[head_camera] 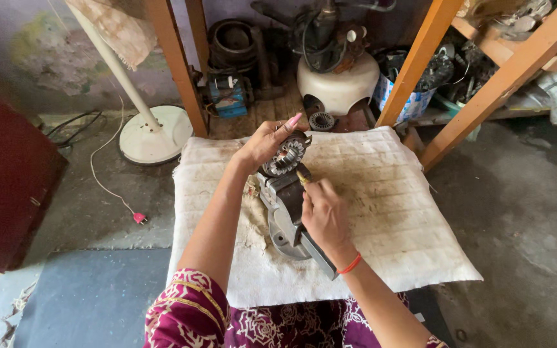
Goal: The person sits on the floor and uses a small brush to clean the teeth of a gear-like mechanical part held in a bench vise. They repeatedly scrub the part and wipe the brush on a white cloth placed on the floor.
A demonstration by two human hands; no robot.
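My left hand [267, 140] grips a round motor stator with copper windings [286, 156] at the top of a grey metal motor housing [280, 212]. The housing lies on a dirty white quilted cloth [388, 212]. My right hand [325, 216] is closed around a slim tool whose yellowish tip [302, 176] touches the housing just below the stator. A dark flat handle or bar [317, 254] sticks out below my right wrist, which wears a red thread band.
Orange wooden shelf posts [420, 58] frame a rack with a white fan base dome [338, 84], motor parts and a small gear [322, 120]. A white pedestal fan stand [153, 132] with cord and red plug [139, 218] stands left. A dark red cabinet [8, 180] is far left.
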